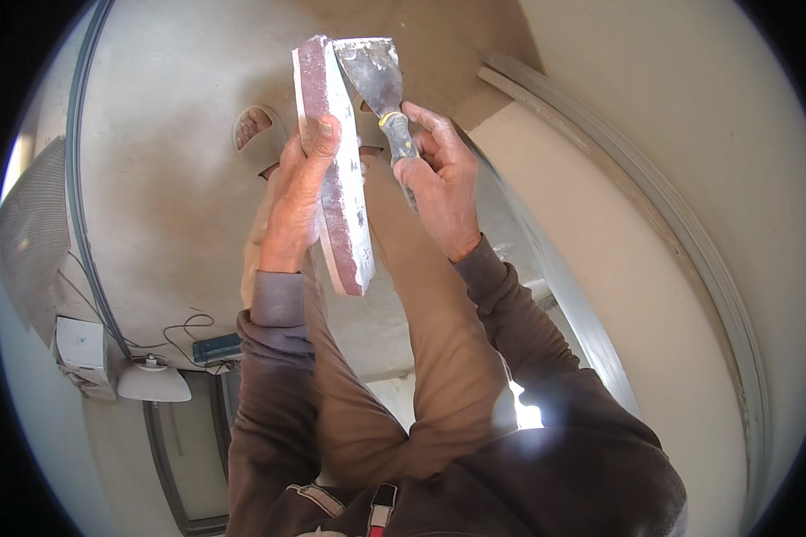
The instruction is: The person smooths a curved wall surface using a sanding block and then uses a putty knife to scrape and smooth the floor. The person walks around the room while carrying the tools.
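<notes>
My left hand (297, 192) is wrapped round a long, flat block (336, 192) with a maroon band along its side and white plaster-like smears on its face. The thumb presses on the maroon side, and the block stands nearly upright in the picture. In my right hand (445, 183) is a putty knife (372, 73) with a grey and yellow handle and a wide metal blade crusted with white. One corner of the blade meets the block's upper end. My right index finger lies along the handle near the blade.
My sandalled feet (258, 130) stand on the dusty floor (170, 170). Long pale trim (636, 170) runs along the right wall. At lower left are a white box (82, 345), a white lamp shade (155, 383), a dark green case (217, 348) and loose cable (177, 333).
</notes>
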